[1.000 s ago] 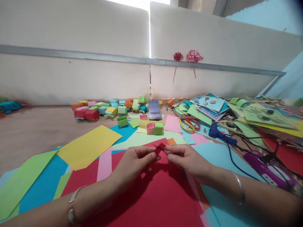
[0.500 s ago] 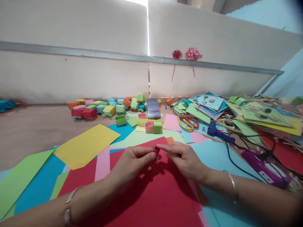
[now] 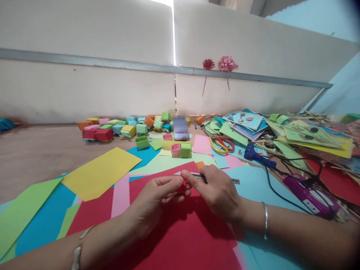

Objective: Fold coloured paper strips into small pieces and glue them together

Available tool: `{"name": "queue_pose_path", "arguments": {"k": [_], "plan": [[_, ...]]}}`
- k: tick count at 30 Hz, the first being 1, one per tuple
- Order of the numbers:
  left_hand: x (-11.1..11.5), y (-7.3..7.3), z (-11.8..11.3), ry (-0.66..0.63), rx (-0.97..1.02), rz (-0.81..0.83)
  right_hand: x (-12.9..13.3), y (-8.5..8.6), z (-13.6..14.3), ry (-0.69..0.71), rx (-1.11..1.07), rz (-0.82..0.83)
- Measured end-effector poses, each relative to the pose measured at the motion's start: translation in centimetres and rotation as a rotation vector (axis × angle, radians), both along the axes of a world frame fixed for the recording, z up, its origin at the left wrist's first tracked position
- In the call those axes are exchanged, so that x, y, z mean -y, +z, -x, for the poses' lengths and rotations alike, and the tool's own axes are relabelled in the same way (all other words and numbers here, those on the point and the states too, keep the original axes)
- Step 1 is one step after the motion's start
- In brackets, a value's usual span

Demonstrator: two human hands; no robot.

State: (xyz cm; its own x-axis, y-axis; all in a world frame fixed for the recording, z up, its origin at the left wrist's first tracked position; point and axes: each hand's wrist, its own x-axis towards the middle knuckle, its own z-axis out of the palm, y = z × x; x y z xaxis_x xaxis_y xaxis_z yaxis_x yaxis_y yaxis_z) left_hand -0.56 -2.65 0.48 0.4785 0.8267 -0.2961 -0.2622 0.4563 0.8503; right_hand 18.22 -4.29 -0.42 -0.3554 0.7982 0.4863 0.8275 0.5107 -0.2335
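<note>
Over a large red paper sheet [image 3: 180, 232], my left hand [image 3: 161, 195] pinches a small folded piece of red paper [image 3: 185, 181] between thumb and fingers. My right hand [image 3: 218, 187] is closed around a slim grey craft knife [image 3: 198, 175]. The knife's blade points left, behind the red piece, and its tail end sticks out to the right past the knuckles. A right fingertip touches the upper edge of the red piece. Fingers partly hide both the piece and the knife's handle.
Small coloured paper boxes [image 3: 142, 129] line the back left. Scissors [image 3: 219, 146], a blue glue gun [image 3: 257, 154] and a purple power strip [image 3: 311, 197] with cables lie to the right. Yellow paper [image 3: 102, 172] and other sheets spread left. A phone-like pixelated object [image 3: 180, 127] stands behind.
My right hand has turned and shifted slightly, so the craft knife now shows on both sides of it. The left hand still pinches the red piece in nearly the same place.
</note>
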Motion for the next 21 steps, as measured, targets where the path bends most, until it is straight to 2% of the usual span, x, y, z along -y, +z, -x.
{"name": "queue_pose_path", "arguments": {"k": [4,8,10,12,17,21], "plan": [[-0.1,-0.4,0.1,-0.004,-0.126,-0.035,0.1,-0.1,-0.1,0.070,0.020,0.060],[-0.2,0.4,0.2,0.057,-0.463,-0.304,0.5,0.9,-0.3,0.154,-0.134,0.146],[0.1,1.0,0.1,0.080,-0.557,-0.439,0.8,1.5,-0.2,0.180,-0.282,0.210],[0.4,1.3,0.0,0.064,-0.592,-0.501,1.0,1.7,0.1,0.187,-0.358,0.239],[1.2,1.3,-0.2,-0.028,-0.641,-0.493,1.1,0.7,0.7,0.199,-0.290,0.134],[1.6,1.1,-0.2,-0.053,-0.635,-0.445,1.1,0.5,0.8,0.193,-0.304,0.114]]}}
